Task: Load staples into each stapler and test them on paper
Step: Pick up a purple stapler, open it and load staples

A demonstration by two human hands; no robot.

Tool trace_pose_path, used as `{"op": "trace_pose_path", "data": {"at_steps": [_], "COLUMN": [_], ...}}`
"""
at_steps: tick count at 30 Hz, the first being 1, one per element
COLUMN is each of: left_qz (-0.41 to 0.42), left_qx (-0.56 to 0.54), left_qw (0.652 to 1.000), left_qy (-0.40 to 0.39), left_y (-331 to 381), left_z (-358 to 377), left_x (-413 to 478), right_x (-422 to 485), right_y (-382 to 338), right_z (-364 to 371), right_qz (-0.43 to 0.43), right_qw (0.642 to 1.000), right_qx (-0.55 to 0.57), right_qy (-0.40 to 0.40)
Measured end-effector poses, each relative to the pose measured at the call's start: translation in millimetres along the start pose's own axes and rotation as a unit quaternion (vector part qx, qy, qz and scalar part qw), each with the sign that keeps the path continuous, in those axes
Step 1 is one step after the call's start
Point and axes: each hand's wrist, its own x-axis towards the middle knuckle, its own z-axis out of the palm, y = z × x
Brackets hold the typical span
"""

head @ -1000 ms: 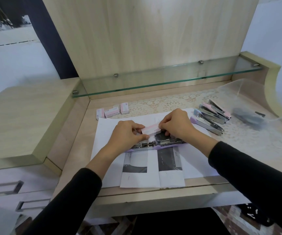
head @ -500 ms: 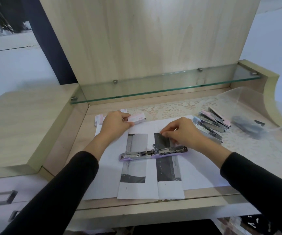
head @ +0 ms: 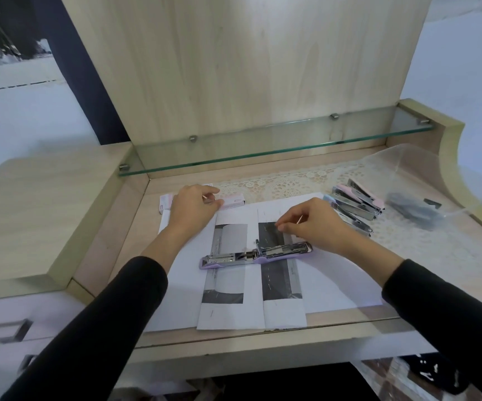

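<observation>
Pinching a staple strip (head: 278,225), our right hand (head: 306,224) could snap it misfeeding the stapler (head: 255,254); left hand (head: 193,206) grips the eleven-o'clock staple box (head: 233,202).

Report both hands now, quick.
Left hand: holds the staple box.
Right hand: pinches what looks like staples.

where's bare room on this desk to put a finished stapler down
Lace mat in front of the stapler pile, right of the paper: bare. Wood strip left of the paper: narrow but free. Crowded: back left by the staple boxes, mid-paper round the open stapler.
</observation>
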Motion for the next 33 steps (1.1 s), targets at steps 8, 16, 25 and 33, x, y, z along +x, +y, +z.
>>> {"op": "trace_pose_path", "data": {"at_steps": [8,16,25,33], "left_qz": [0.084,0.151,0.225,0.22], "left_qx": [-0.09,-0.083,0.058,0.075], "left_qw": [0.992,0.985,0.972,0.972], "left_qy": [0.03,0.024,0.026,0.027], "left_y": [29,35,37,35], "left_z": [-5,19,33,37], "left_x": [-82,-119,-127,-125], "right_x": [-34,-49,-49,-45], "right_y": [9,17,25,29], "right_z": [-12,3,10,11], "right_qz": [-0.038,-0.063,-0.071,-0.098], "right_qw": [0.995,0.996,0.995,0.991], "right_qx": [-0.082,-0.041,-0.014,-0.031], "right_qy": [-0.038,0.048,0.074,0.085]}}
